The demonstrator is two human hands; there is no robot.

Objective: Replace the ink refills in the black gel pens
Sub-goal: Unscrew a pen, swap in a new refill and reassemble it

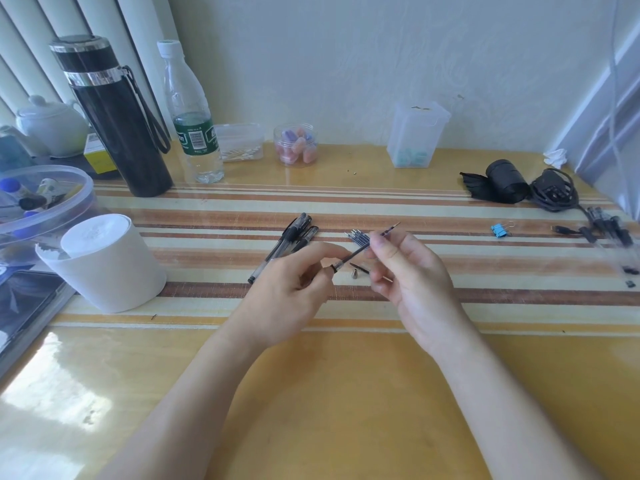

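My left hand grips a pen barrel whose black open end pokes out past my fingers. My right hand pinches a thin dark ink refill; its lower end meets the barrel's open end and its tip points up and right. Whether the refill is inside the barrel I cannot tell. Behind my hands lies a bundle of spare refills. Three capped black gel pens rest to the left of it. A small metal pen tip cone and a black pointed piece lie on the striped mat.
A white paper roll stands at left, with a clear tub, black flask and water bottle behind. Small jars line the wall. At right lie a blue binder clip, black cables and more pens.
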